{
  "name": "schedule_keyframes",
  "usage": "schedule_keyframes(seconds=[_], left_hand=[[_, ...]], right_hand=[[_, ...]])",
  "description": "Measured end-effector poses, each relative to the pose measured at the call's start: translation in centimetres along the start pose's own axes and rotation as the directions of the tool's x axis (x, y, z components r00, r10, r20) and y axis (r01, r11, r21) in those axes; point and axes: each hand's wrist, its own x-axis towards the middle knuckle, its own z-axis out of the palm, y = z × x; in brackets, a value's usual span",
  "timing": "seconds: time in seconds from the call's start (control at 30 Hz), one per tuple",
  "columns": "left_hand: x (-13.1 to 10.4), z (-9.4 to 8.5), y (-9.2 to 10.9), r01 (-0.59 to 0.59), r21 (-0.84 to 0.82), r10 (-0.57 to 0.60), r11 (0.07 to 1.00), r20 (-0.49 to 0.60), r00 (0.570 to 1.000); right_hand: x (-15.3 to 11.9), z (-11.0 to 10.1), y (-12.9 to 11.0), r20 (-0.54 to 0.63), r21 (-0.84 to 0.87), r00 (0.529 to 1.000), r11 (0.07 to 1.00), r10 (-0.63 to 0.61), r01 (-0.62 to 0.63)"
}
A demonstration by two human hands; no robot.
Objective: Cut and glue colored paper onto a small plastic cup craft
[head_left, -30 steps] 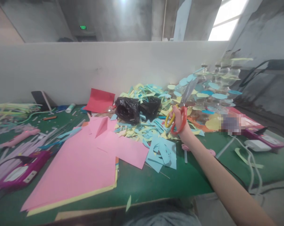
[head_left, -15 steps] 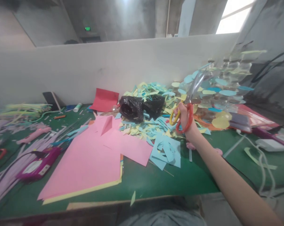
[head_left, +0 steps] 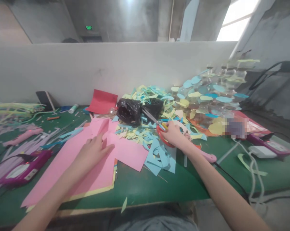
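My left hand (head_left: 94, 153) reaches over the pink paper (head_left: 100, 171), its thumb and fingers apart, holding nothing I can see. Whether the fingertips touch the sheet is hard to tell. My right hand (head_left: 172, 133) grips the scissors (head_left: 152, 117) by their red and yellow handles. The blades point up and left, in front of a black plastic bag (head_left: 128, 112). Just below that hand lie cut blue sheets (head_left: 160, 160) with curved pieces missing. A second piece of pink paper (head_left: 132, 153) sticks out to the right of the stack, which has yellow sheets beneath.
Paper scraps (head_left: 147, 93) pile up at the back. Plastic bottles with paper discs (head_left: 213, 96) stand at the right. A pink glue gun (head_left: 207, 156) trails a cord near my right forearm. Purple power strips (head_left: 27, 168) lie on both sides of the green table (head_left: 145, 191).
My left hand has come into view over the pink paper. My right hand has lowered the scissors and moved left, tipping the blades leftward. The view has shifted slightly right.
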Motion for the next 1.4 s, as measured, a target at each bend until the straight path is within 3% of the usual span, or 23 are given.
schedule_keyframes(seconds=[0.07, 0.17, 0.27, 0.37, 0.47, 0.57, 0.67, 0.73, 0.8, 0.87, 0.97, 1.03, 1.1, 1.17, 1.23, 1.3, 1.4], left_hand=[[0.8, 1.2, 0.2, 0.007, 0.001, -0.007, 1.0, 0.012, 1.0], [1.0, 1.8, -0.1, 0.036, -0.197, -0.026, 0.98, 0.052, 0.998], [1.1, 0.7, -0.2, 0.029, -0.351, -0.036, 0.936, -0.013, 0.999], [0.9, -1.2, 0.9, -0.015, -0.458, -0.028, 0.889, -0.085, 0.996], [0.2, -3.5, 3.2, -0.082, -0.569, 0.022, 0.818, -0.112, 0.993], [-0.6, -5.6, 5.8, -0.152, -0.625, 0.071, 0.766, -0.153, 0.986], [-1.2, -7.1, 8.2, -0.277, -0.607, 0.16, 0.745, -0.24, 0.957], [-1.1, -7.6, 9.5, -0.355, -0.595, 0.22, 0.721, -0.289, 0.932], [-0.7, -7.5, 10.3, -0.396, -0.587, 0.244, 0.706, -0.322, 0.915], [0.2, -7.2, 10.6, -0.379, -0.574, 0.206, 0.726, -0.344, 0.916], [2.2, -6.1, 9.7, -0.338, -0.596, 0.083, 0.728, -0.413, 0.907], [3.7, -5.0, 8.2, -0.387, -0.664, 0.009, 0.64, -0.497, 0.868], [4.9, -3.7, 6.4, -0.401, -0.697, -0.005, 0.594, -0.502, 0.865], [5.6, -2.1, 4.7, -0.311, -0.594, 0.091, 0.742, -0.37, 0.925], [5.7, -0.3, 3.4, -0.282, -0.518, 0.181, 0.808, -0.237, 0.954], [5.6, 1.3, 2.7, -0.358, -0.324, 0.317, 0.876, -0.172, 0.933], [5.3, 2.6, 2.6, -0.438, -0.038, 0.42, 0.898, -0.222, 0.88]], right_hand=[[-0.2, 0.2, 0.2, 0.031, -0.066, 0.999, 0.997, -0.043, 0.045], [-0.4, 0.6, 0.5, 0.062, -0.126, 0.989, 0.982, -0.135, 0.142], [-0.4, 0.8, 0.4, 0.085, -0.136, 0.978, 0.971, -0.188, 0.198], [-0.3, 0.4, 0.0, 0.004, -0.105, 0.958, 0.953, -0.286, 0.285], [-0.6, -0.2, -0.9, -0.044, 0.102, 0.921, 0.916, -0.387, 0.389], [-1.8, -0.5, -2.0, 0.113, 0.388, 0.883, 0.838, -0.456, 0.383], [-3.2, -0.8, -3.0, 0.286, 0.563, 0.797, 0.766, -0.532, 0.31], [-3.8, -0.9, -3.4, 0.332, 0.656, 0.717, 0.696, -0.613, 0.291], [-4.0, -0.9, -3.5, 0.339, 0.703, 0.676, 0.654, -0.654, 0.28], [-3.8, -0.7, -3.5, 0.31, 0.717, 0.706, 0.644, -0.637, 0.268], [-3.1, -0.3, -3.1, 0.193, 0.727, 0.81, 0.635, -0.554, 0.26], [-2.6, -0.3, -2.8, 0.109, 0.711, 0.87, 0.65, -0.48, 0.27], [-2.3, -0.4, -2.6, 0.034, 0.679, 0.908, 0.676, -0.417, 0.285], [-2.1, -0.6, -2.5, -0.023, 0.652, 0.923, 0.694, -0.384, 0.305], [-2.0, -0.7, -2.5, -0.063, 0.615, 0.925, 0.715, -0.374, 0.331], [-1.9, -0.7, -2.3, -0.083, 0.587, 0.928, 0.734, -0.364, 0.34], [-1.7, -0.5, -2.1, -0.085, 0.592, 0.931, 0.734, -0.355, 0.334]])
